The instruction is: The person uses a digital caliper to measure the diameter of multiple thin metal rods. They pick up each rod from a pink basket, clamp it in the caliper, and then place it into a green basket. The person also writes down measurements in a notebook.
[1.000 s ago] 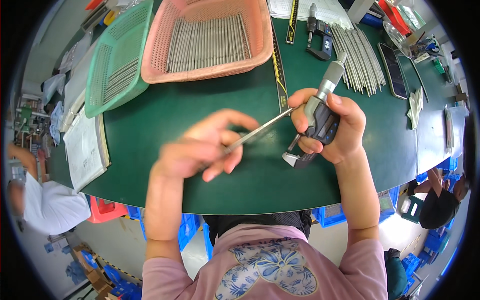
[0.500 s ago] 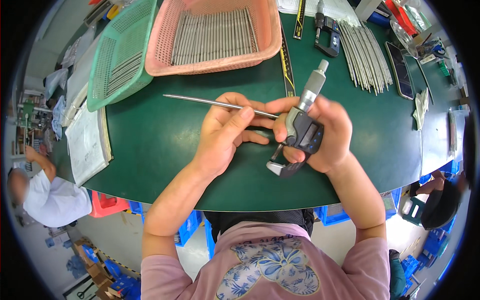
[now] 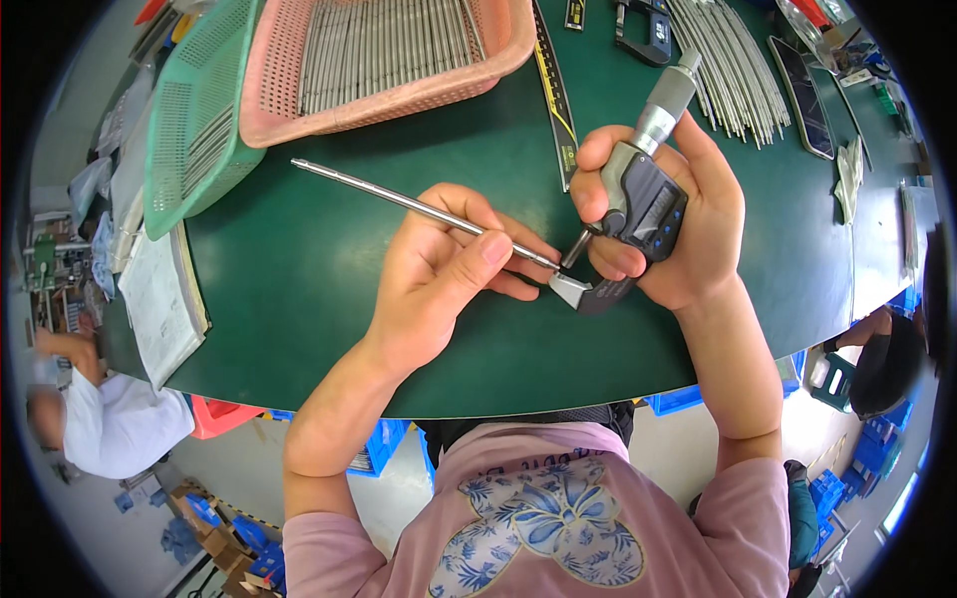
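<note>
**Rod in micrometer, mid-table**

Far left edge: papers, w/ a green basket just above. Pink basket of steel rods sits at the back edge, near centre.

Left hand is closed in a pinch, thumb over fingers, on the rod close to its right end. Rod lies over the bare green table, angled up-left; its free tip points at the baskets, its right end sits at the micrometer's measuring gap.

Right hand is wrapped round the micrometer, thumb and fingers curled on the body, barrel sticking up-right.

Handling, my guess: rod is thin, stiff, light, smooth metal, prob. slippery, so grip near the measured end to stop wobble. Micrometer is compact, heavier, delicate; hold by the body.

Right of the hands: ruler, loose rods, dark tablet twd back right corner.
</note>
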The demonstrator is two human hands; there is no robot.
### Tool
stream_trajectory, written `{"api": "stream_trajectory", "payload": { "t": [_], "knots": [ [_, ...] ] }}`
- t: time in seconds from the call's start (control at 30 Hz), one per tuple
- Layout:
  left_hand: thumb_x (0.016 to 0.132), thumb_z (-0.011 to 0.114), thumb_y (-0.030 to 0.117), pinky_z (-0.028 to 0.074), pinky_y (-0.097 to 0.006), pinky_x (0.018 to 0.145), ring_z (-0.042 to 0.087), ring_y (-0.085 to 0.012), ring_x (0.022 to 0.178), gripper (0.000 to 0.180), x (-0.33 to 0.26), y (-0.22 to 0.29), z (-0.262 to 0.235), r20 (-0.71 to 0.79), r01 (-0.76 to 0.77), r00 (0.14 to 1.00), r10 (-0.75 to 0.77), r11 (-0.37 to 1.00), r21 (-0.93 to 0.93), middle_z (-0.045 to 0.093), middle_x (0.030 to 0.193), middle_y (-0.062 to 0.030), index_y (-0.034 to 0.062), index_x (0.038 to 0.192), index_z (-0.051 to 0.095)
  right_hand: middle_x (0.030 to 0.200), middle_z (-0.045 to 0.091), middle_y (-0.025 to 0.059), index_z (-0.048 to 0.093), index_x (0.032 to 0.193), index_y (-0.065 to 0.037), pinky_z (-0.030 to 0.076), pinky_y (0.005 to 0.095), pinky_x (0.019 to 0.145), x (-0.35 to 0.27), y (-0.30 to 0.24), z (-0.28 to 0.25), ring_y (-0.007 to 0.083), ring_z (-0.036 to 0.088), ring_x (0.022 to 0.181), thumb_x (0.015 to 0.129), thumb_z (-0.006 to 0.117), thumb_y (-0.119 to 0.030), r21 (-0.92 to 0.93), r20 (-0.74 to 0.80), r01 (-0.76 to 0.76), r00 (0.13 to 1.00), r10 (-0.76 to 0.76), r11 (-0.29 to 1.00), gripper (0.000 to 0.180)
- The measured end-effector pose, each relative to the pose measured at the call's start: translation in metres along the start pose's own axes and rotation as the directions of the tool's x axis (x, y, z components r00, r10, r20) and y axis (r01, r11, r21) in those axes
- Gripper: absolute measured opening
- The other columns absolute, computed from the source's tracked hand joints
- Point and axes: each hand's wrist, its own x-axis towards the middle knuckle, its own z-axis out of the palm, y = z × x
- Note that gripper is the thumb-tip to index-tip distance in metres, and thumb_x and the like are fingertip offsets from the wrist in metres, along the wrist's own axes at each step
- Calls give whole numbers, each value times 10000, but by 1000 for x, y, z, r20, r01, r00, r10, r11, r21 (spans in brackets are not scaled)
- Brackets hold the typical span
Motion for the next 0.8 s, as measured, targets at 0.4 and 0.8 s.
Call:
{"api": "stream_trajectory", "payload": {
  "t": [0.4, 0.8],
  "knots": [
    [871, 485, 147, 552, -302, 594, 612, -228, 759, 175, 0, 0, 0, 22, 25, 999, -26, 999, 21, 557, 902, -217, 35, 938, 369, 708, 535, 147, 483, 951, 43, 360, 237, 345, 0, 1, 2, 147, 384, 353, 892, 144, -487, -111, 11, 23, 1000, -22, 994, 633],
    [860, 502, 152, 553, -302, 586, 605, -221, 772, 190, -1, 0, 0, 22, 31, 999, -32, 999, 40, 555, 898, -207, 32, 933, 374, 705, 548, 149, 511, 886, 11, 366, 242, 332, 1, 3, -2, 157, 390, 338, 855, 199, -591, -186, -4, 8, 1000, -9, 983, 678]
  ]
}}
